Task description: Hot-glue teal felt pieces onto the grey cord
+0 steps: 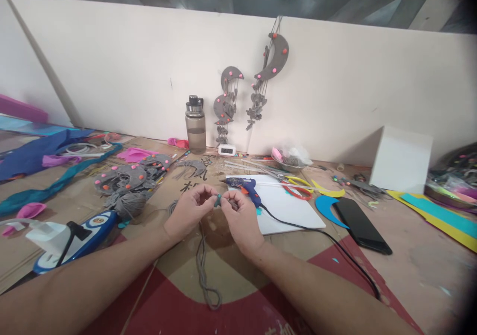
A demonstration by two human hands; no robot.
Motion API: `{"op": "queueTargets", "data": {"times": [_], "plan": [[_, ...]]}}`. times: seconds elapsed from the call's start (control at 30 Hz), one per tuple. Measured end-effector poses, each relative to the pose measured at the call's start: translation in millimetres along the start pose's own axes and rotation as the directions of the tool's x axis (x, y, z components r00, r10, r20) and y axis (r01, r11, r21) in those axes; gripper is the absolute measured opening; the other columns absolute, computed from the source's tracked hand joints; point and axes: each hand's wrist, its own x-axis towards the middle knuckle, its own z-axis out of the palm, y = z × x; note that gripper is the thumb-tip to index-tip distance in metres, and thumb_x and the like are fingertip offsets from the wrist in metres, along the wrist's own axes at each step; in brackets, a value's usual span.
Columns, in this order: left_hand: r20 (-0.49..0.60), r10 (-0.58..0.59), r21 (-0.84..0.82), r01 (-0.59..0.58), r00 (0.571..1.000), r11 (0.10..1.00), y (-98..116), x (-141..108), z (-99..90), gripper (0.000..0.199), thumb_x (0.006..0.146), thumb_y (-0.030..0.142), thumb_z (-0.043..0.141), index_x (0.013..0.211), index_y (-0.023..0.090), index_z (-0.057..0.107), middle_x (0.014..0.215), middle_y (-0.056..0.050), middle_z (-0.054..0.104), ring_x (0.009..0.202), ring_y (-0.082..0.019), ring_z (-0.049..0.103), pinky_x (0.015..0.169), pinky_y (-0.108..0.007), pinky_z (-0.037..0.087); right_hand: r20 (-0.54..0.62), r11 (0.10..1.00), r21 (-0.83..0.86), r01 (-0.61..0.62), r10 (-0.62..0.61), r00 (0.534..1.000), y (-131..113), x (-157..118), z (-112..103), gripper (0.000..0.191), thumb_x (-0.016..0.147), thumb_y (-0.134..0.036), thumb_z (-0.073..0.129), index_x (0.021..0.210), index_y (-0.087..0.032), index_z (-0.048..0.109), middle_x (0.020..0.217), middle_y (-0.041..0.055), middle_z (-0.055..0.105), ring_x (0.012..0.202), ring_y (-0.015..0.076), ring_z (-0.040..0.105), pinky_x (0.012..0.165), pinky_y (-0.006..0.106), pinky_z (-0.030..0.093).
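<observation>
Near the middle of the view, my left hand [192, 210] and my right hand [242, 218] meet at the fingertips. Both are closed in a pinch on a small teal piece [218, 199], too small to make out in detail. Grey yarn [203, 275] hangs in a loose, looped bundle below my left hand and lies on the cardboard. How it joins the teal piece is hidden by my fingers. Just beyond my right hand, a blue glue gun [244, 185] rests on a white board [294, 215].
Left lie a grey yarn ball [128, 205], dotted felt crescents [126, 176] and a blue power strip [99, 223]. A water bottle [196, 131] stands by the wall. Right are scissors [298, 183], a blue crescent [330, 209], a phone [361, 225] and the glue gun's black cord [316, 229].
</observation>
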Motion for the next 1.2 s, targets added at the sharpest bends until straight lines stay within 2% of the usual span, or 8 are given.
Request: {"op": "queueTargets", "data": {"times": [0.33, 0.83, 1.2], "plan": [[-0.005, 0.000, -0.001, 0.000, 1.000, 1.000, 0.6, 0.3, 0.2, 0.020, 0.076, 0.036, 0.056, 0.077, 0.015, 0.054, 0.062, 0.002, 0.052, 0.055, -0.010, 0.046, 0.053, -0.022, 0.038, -0.001, 1.000, -0.004, -0.009, 0.009, 1.000, -2.3, -0.9, 0.8, 0.014, 0.074, -0.032, 0.052, 0.073, -0.018, 0.055, 0.060, -0.0045, 0.047, 0.054, 0.0091, 0.038, 0.051, 0.021, 0.031], [-0.005, 0.022, 0.036, -0.022, 1.000, 0.999, 4.0, 1.2, -0.7, 0.018, 0.074, 0.033, 0.056, 0.072, 0.016, 0.055, 0.059, 0.003, 0.051, 0.056, -0.011, 0.045, 0.054, -0.022, 0.037, -0.014, 1.000, -0.031, 0.000, -0.001, 1.000, -1.8, -0.4, 1.2, 0.014, 0.073, -0.031, 0.053, 0.073, -0.018, 0.055, 0.063, -0.0034, 0.049, 0.057, 0.0100, 0.041, 0.054, 0.022, 0.034], [-0.003, 0.003, -0.009, -0.003, 1.000, 1.000, 3.6, 1.3, 0.6, 0.020, 0.074, 0.036, 0.056, 0.072, 0.016, 0.054, 0.060, 0.002, 0.051, 0.055, -0.011, 0.045, 0.053, -0.022, 0.037, -0.023, 1.000, -0.011, -0.002, 0.002, 1.000, -0.4, 0.7, 1.6, 0.013, 0.072, -0.031, 0.053, 0.073, -0.018, 0.055, 0.064, -0.0027, 0.051, 0.059, 0.0105, 0.042, 0.054, 0.022, 0.036]]}}
